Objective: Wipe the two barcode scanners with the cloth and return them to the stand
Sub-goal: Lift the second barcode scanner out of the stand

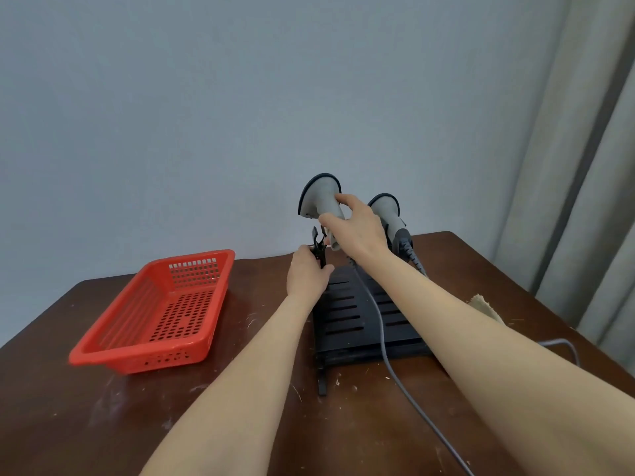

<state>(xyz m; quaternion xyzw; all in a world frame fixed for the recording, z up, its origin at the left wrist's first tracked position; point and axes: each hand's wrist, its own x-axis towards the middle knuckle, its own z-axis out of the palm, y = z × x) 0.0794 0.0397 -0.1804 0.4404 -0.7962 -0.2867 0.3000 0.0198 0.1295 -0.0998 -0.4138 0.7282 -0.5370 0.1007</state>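
Two grey barcode scanners with dark rims stand up at the back of a black slotted stand (347, 314). My right hand (357, 228) grips the handle of the left scanner (319, 197), held just above the stand's black clip holder (319, 247). My left hand (307, 273) is closed around that clip holder. The right scanner (386, 209) sits in its holder, partly hidden by my right hand. A grey cable (385, 352) runs from the scanners across the stand toward me. A corner of a beige cloth (482, 304) shows behind my right forearm.
A red perforated plastic basket (151, 314), nothing inside it, sits on the left of the dark brown wooden table (86, 417). A blue-grey wall is behind, and a curtain hangs at the right. The table's right edge is close to the cloth.
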